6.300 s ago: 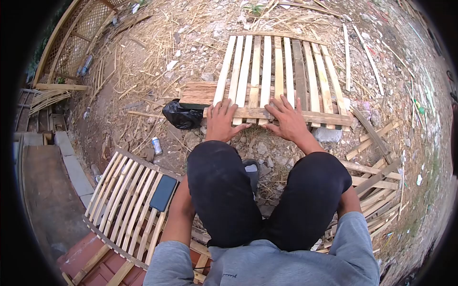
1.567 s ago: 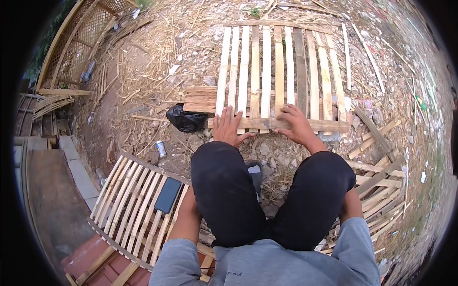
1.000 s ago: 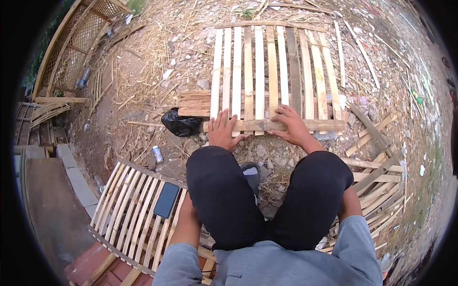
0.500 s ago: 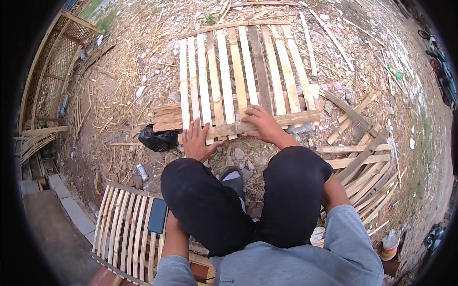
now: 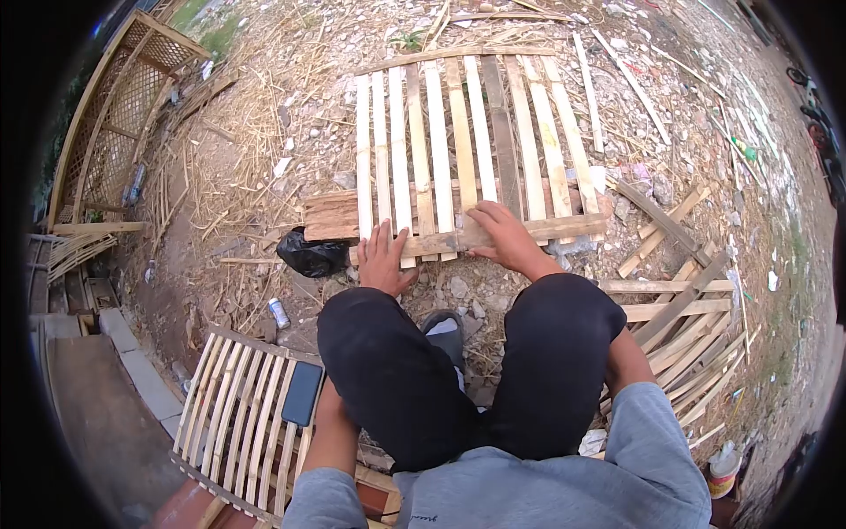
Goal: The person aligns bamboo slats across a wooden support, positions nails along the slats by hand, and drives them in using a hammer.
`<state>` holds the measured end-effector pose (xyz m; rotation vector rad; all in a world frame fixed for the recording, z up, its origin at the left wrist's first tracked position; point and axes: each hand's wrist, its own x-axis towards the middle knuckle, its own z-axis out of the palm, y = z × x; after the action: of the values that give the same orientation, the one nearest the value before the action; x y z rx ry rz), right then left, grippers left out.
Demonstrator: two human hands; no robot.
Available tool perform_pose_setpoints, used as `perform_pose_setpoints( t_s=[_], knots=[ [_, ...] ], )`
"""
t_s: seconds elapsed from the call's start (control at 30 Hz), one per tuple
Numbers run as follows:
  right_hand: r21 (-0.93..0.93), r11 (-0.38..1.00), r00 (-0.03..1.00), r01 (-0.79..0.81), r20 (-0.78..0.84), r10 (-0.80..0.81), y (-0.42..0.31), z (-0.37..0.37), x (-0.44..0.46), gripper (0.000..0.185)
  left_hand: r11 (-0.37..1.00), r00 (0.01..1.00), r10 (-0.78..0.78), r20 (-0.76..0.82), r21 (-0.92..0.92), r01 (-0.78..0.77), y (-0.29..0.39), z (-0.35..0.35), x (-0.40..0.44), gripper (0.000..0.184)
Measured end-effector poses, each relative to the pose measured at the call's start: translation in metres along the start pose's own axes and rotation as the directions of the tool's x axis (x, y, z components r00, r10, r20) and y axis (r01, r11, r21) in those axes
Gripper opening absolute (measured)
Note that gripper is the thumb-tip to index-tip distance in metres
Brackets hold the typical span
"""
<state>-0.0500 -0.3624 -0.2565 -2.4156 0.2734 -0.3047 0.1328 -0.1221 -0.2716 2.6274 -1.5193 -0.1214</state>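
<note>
A slatted wooden panel (image 5: 463,132) lies in front of my knees, its near crossbar (image 5: 546,228) running across the slat ends. My left hand (image 5: 382,261) rests at the crossbar's left part with its fingers apart over the slats. Farther right, my right hand (image 5: 505,238) is bent over the same crossbar, fingers on top and thumb at the near edge. A reddish rough plank (image 5: 333,214) shows under the panel's near end, beside a black plastic bag (image 5: 310,254).
At lower left a second slatted panel (image 5: 238,414) carries a dark phone (image 5: 302,393). A small can (image 5: 278,313) stands on the ground near it. Loose slats (image 5: 696,353) are heaped at right, with a white container (image 5: 724,467) below. A lattice frame (image 5: 110,132) is at upper left.
The view has swung, shifting the whole scene. My right hand has drawn in from spread fingers to a bent grip on the crossbar. My left hand stays near the bar's left end.
</note>
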Motion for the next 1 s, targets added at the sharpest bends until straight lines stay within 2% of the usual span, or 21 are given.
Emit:
perform_pose_setpoints(
  t_s=[0.1,0.2,0.23,0.33,0.43,0.53,0.63,0.73,0.87,1.0],
  knots=[
    [-0.049,0.999,1.000,0.004,-0.004,-0.005,-0.002,0.000,-0.001,0.065,0.998,1.000,-0.013,0.022,0.061,0.012,0.001,0.001,0.002,0.097],
    [-0.065,0.998,1.000,0.019,-0.021,-0.020,-0.001,0.001,-0.003,0.063,0.993,0.999,-0.013,0.037,0.114,0.009,0.001,-0.001,0.001,0.095],
    [-0.061,0.998,0.999,0.025,-0.030,-0.027,-0.002,0.000,-0.002,0.062,1.000,0.997,-0.023,0.067,0.005,0.023,0.002,-0.005,0.000,0.093],
    [0.056,0.995,0.996,-0.083,-0.018,0.084,-0.003,-0.005,0.002,0.059,0.999,0.997,-0.012,0.076,-0.039,0.015,0.000,-0.009,0.001,0.093],
    [0.034,0.999,0.998,0.004,-0.065,-0.002,-0.002,-0.004,0.000,0.052,0.997,0.992,0.030,0.123,-0.069,-0.021,-0.005,-0.008,0.001,0.098],
    [0.133,0.991,0.984,-0.026,-0.173,0.049,0.001,-0.002,-0.001,0.039,0.997,0.984,0.042,0.171,-0.065,-0.031,-0.010,-0.007,0.003,0.103],
    [0.372,0.923,0.941,-0.102,-0.265,0.211,0.005,-0.001,-0.002,0.026,0.996,0.976,0.018,0.216,-0.093,0.002,-0.008,-0.009,0.005,0.108],
    [0.498,0.851,0.916,-0.167,-0.241,0.321,0.011,0.002,-0.003,0.021,0.990,0.953,-0.020,0.302,-0.130,0.061,-0.007,-0.012,0.010,0.113],
    [0.556,0.809,0.906,-0.188,-0.219,0.362,0.019,0.007,-0.003,0.021,0.975,0.903,-0.011,0.430,-0.195,0.104,-0.014,-0.016,0.018,0.114],
    [0.669,0.695,0.871,-0.263,-0.145,0.469,0.025,0.010,-0.003,0.021,0.967,0.889,-0.006,0.458,-0.224,0.122,-0.011,-0.022,0.018,0.112]
  ],
)
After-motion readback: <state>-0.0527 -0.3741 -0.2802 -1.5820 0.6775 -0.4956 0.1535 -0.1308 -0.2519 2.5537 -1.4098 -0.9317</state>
